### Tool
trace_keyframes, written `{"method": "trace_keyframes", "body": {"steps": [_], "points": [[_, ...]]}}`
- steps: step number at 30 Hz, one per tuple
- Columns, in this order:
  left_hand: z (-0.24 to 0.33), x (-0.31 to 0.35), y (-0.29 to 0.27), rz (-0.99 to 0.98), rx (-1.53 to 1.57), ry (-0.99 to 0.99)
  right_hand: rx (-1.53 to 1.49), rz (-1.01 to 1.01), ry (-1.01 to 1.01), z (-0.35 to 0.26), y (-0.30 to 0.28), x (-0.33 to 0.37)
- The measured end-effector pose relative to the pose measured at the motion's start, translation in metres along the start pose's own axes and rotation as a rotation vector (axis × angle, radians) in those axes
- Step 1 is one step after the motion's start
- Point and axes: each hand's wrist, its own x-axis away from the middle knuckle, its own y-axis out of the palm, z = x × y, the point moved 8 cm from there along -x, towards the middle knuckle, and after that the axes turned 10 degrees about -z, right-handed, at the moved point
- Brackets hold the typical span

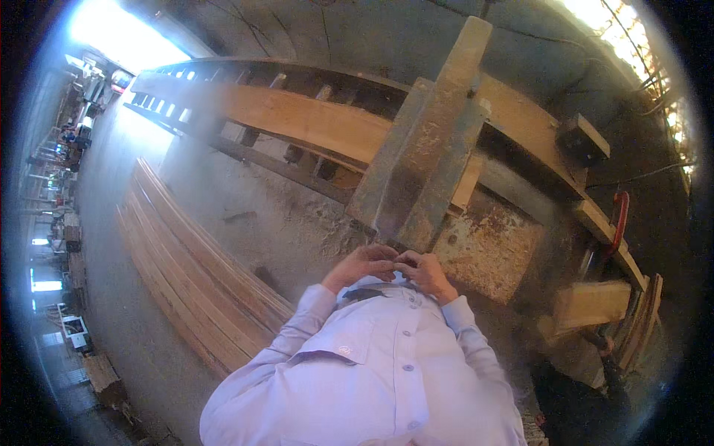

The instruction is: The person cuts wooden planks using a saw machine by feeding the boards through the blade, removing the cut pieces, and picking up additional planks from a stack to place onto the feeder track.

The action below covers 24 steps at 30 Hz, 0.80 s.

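My left hand (363, 266) and my right hand (425, 273) meet at the front of my light shirt (372, 349), near its lower edge. The fingers of both hands are bent and their tips come together. Whatever lies between the fingertips, if anything, is too small or hidden to make out. Just beyond my hands stands the near end of a dusty metal machine bed (416, 171), and neither hand appears to rest on it.
A long wooden board (305, 119) lies on the roller frame beyond the machine bed. Stacked planks (201, 275) stretch along the floor at left. To the right are a sawdust-covered panel (491, 241), a red clamp (619, 223) and a wood block (591, 305).
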Motion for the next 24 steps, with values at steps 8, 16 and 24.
{"method": "trace_keyframes", "body": {"steps": [8, 16, 24], "points": [[-0.081, 0.028, -0.185, 0.255, -0.938, -0.285, -0.216, 0.092, 0.055, -0.04, -0.049, 0.035], [-0.013, 0.042, -0.324, 0.884, -0.656, 0.358, -0.264, 0.04, -1.218, -0.321, -0.158, 0.156], [0.108, 0.026, -0.315, 0.773, -0.061, 0.481, -0.43, 0.093, -1.278, -0.372, -0.151, 0.204]]}}
